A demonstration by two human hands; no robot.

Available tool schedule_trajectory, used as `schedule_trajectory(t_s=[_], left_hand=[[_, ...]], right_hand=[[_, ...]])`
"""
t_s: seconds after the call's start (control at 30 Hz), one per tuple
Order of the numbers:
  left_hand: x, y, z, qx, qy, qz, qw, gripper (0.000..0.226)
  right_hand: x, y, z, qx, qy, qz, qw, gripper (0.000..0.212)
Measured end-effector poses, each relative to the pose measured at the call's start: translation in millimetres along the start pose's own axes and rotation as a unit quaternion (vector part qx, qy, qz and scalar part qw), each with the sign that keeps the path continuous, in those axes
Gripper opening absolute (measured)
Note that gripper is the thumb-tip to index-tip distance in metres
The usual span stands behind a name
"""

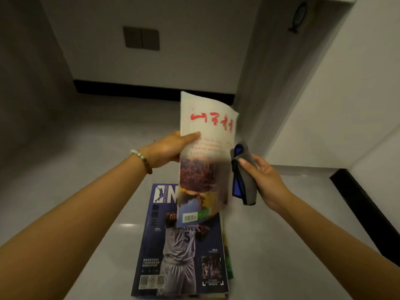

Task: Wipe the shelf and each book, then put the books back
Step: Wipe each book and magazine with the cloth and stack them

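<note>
While the left hand (171, 148) is holding a thin book (205, 152) upright in the air, thumb pressing across the cover and fingers curling behind it, the right hand (266, 180) is gripping a folded grey-and-blue cloth (243, 176) just beside the book's right edge, not touching it yet. The book is blurring and its cover is bowing, so I'd say the wipe is calling for a firmer hold: fingers spreading flat behind as backing, cloth going down the cover in long strokes from the top, then the edges, then the other side. Directly below, a basketball magazine (179, 252) is lying face up on a small stack, a green edge peeking out underneath. That stack is resting on a pale glossy surface (86, 191) catching a patch of light. Behind, a black skirting (129, 87) is running along the foot of grey walls, a double switch (141, 38) is sitting on the far wall, and a small fish ornament (299, 16) is hanging top right.
</note>
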State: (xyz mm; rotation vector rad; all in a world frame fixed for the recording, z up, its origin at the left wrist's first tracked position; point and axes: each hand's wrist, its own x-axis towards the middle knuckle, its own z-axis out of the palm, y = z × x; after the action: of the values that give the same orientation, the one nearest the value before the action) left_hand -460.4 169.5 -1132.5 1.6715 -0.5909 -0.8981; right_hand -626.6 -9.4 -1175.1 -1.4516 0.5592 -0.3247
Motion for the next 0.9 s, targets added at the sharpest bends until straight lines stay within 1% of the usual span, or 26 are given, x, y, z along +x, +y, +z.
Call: schedule_trajectory(t_s=[0.07, 0.17, 0.23, 0.3, 0.37, 0.43, 0.57, 0.67, 0.73, 0.83, 0.9], left_hand=[[-11.0, 30.2, 4.9, 0.045, 0.004, 0.062, 0.997, 0.030], [-31.4, 84.2, 3.3, 0.069, 0.008, 0.151, 0.986, 0.018], [-48.8, 123.2, -0.9, 0.096, 0.009, 0.203, 0.974, 0.014], [-66.3, 162.2, -6.2, 0.107, 0.024, 0.258, 0.960, 0.014], [-82.5, 199.8, -14.4, 0.101, 0.041, 0.307, 0.946, 0.015], [-96.8, 236.5, -25.3, 0.095, 0.059, 0.341, 0.933, 0.016], [-119.9, 302.4, -50.3, 0.073, 0.107, 0.392, 0.911, 0.013], [-128.6, 339.7, -68.7, 0.050, 0.154, 0.416, 0.895, 0.012], [-131.2, 362.1, -79.9, 0.020, 0.179, 0.425, 0.887, 0.013], [-131.2, 394.1, -94.7, -0.042, 0.209, 0.429, 0.878, 0.011], [-130.3, 414.7, -104.2, -0.059, 0.223, 0.410, 0.882, 0.014]], right_hand=[[1.7, -23.0, -0.7, 0.016, 0.020, -0.024, 0.999, 0.036], [-3.1, -72.0, -0.8, 0.038, 0.057, -0.082, 0.994, 0.038], [-10.4, -109.4, 0.7, 0.072, 0.044, -0.117, 0.990, 0.038], [-20.3, -148.5, 5.7, 0.105, 0.011, -0.135, 0.985, 0.039], [-29.1, -188.4, 15.7, 0.094, -0.017, -0.159, 0.983, 0.041], [-34.9, -229.8, 25.7, 0.083, -0.016, -0.200, 0.976, 0.038], [-47.7, -312.2, 40.0, 0.058, -0.001, -0.307, 0.950, 0.028], [-52.3, -361.3, 52.4, 0.021, -0.011, -0.371, 0.928, 0.029], [-50.1, -385.6, 60.3, 0.009, -0.019, -0.386, 0.922, 0.031], [-45.8, -403.0, 71.3, -0.031, -0.014, -0.390, 0.920, 0.028], [-41.2, -409.0, 77.0, -0.048, 0.005, -0.397, 0.917, 0.022]])
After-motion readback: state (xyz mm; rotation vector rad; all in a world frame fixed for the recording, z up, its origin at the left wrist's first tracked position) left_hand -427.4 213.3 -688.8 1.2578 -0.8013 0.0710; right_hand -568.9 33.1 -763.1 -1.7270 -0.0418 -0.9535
